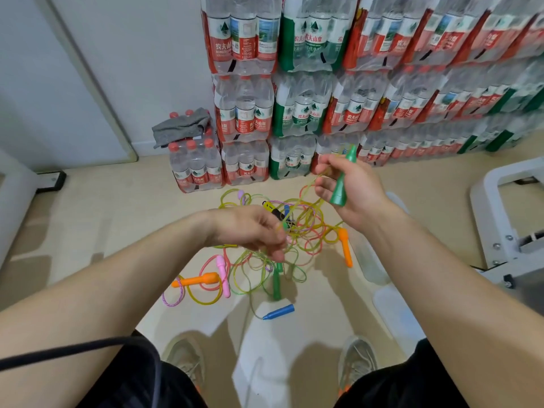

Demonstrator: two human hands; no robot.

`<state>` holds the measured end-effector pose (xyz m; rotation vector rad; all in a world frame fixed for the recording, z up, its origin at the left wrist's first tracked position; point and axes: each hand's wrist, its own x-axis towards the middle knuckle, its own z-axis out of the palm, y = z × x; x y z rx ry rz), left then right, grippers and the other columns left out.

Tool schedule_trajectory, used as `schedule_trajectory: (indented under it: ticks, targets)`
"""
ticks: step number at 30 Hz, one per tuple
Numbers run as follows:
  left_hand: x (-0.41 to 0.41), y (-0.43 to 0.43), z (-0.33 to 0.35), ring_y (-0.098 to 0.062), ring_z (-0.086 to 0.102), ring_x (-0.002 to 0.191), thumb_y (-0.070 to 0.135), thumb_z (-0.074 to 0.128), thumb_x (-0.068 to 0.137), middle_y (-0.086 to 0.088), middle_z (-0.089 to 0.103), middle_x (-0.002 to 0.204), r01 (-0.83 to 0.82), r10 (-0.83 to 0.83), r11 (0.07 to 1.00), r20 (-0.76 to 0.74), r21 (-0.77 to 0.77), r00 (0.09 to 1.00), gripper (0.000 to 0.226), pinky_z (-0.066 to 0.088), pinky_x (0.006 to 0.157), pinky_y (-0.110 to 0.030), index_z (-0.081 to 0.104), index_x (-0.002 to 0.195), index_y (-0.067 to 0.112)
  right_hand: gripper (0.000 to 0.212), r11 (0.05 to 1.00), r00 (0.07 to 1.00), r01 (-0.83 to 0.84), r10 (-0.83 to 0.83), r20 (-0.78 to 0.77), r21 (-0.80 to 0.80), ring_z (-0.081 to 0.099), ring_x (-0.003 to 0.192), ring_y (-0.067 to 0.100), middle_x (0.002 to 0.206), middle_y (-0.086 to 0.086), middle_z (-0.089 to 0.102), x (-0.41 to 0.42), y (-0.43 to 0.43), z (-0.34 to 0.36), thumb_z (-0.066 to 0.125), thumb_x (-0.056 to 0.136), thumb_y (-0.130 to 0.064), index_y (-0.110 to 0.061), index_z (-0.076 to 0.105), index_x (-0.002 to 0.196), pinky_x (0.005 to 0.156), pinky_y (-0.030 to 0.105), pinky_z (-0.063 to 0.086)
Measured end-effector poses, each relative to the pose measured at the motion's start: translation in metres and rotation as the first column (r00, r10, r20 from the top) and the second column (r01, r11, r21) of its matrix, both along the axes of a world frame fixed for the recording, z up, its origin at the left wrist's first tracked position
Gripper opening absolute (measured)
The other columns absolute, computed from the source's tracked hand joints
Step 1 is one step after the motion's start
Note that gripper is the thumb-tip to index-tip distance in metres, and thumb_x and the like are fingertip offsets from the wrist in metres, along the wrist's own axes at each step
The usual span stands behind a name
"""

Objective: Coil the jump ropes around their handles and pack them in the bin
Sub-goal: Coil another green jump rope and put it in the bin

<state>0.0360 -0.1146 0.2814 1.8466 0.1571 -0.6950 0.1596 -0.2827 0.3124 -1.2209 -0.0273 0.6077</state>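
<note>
My right hand (351,189) grips a green jump-rope handle (343,179), held upright above the floor. Its yellow-green cord runs down to my left hand (253,231), which pinches the cord over a tangled heap of ropes (297,231). On the floor lie the second green handle (276,282), a blue handle (279,312), two orange handles (197,280) (346,247), a pink handle (223,273) and a yellow-black handle (272,209). A clear plastic bin (391,304) sits at the right, partly hidden by my right forearm.
Stacked packs of water bottles (323,107) line the wall behind the ropes, with a grey cloth (182,128) on a low pack. A white metal frame (506,219) stands at the right. My shoes (185,357) are at the bottom, near a black cable (73,348).
</note>
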Motion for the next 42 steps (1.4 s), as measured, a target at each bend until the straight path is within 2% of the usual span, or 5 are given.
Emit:
schedule_trajectory:
  ticks: [9,16,24,38,42]
  targets:
    - [0.006,0.025,0.003,-0.02,0.061,0.062,0.013,0.05,0.104,-0.006,0.063,0.07,-0.526,0.519,0.85,0.207,-0.023,0.829,0.015,0.056,0.062,-0.034,0.064,0.099,0.01,0.022,0.953,0.987,0.106,-0.135,-0.083,-0.282,0.071,0.067,0.02,0.085,0.012,0.071,0.022,-0.024,-0.024,0.054,0.104,-0.027,-0.007,0.059,0.097,0.061,0.034,0.06]
    - [0.01,0.006,0.013,-0.01,0.041,0.045,0.016,0.042,0.107,-0.001,0.048,0.065,-0.695,0.724,0.627,-0.066,-0.351,0.687,0.02,0.04,0.043,-0.021,0.06,0.111,0.01,0.041,0.831,0.952,-0.304,0.27,-0.14,-0.466,0.032,0.04,0.014,0.055,-0.005,0.045,-0.014,-0.013,-0.023,0.045,0.102,-0.057,-0.018,0.053,0.097,0.045,0.021,0.03]
    - [0.015,-0.017,0.014,-0.022,0.072,0.071,0.017,0.045,0.106,-0.015,0.072,0.076,-0.766,0.73,0.441,-0.308,-0.468,0.609,0.028,0.061,0.072,-0.028,0.062,0.099,-0.004,0.025,0.886,0.966,-0.259,0.246,-0.082,-0.385,0.048,0.043,0.014,0.067,0.004,0.057,-0.052,0.008,-0.023,0.046,0.1,-0.025,-0.011,0.06,0.084,0.05,0.025,0.04]
    - [0.01,-0.026,0.007,-0.03,0.063,0.072,0.024,0.044,0.107,-0.02,0.063,0.092,-0.649,0.611,0.666,-0.231,-0.367,0.757,0.031,0.06,0.077,-0.044,0.063,0.109,0.0,0.03,0.784,0.82,-0.277,0.494,0.288,-0.556,0.053,0.042,0.004,0.067,0.002,0.061,-0.058,0.008,-0.039,0.069,0.096,-0.018,-0.002,0.07,0.071,0.044,0.015,0.039]
    - [0.01,-0.024,0.01,-0.029,0.066,0.064,0.01,0.039,0.106,-0.02,0.065,0.083,-0.572,0.571,0.739,-0.12,-0.357,0.812,0.028,0.058,0.058,-0.036,0.062,0.099,-0.003,0.043,0.519,0.649,-0.071,0.673,0.356,-0.852,0.062,0.058,0.005,0.064,-0.01,0.071,-0.047,0.005,-0.022,0.07,0.084,-0.057,-0.019,0.071,0.063,0.055,0.027,0.048]
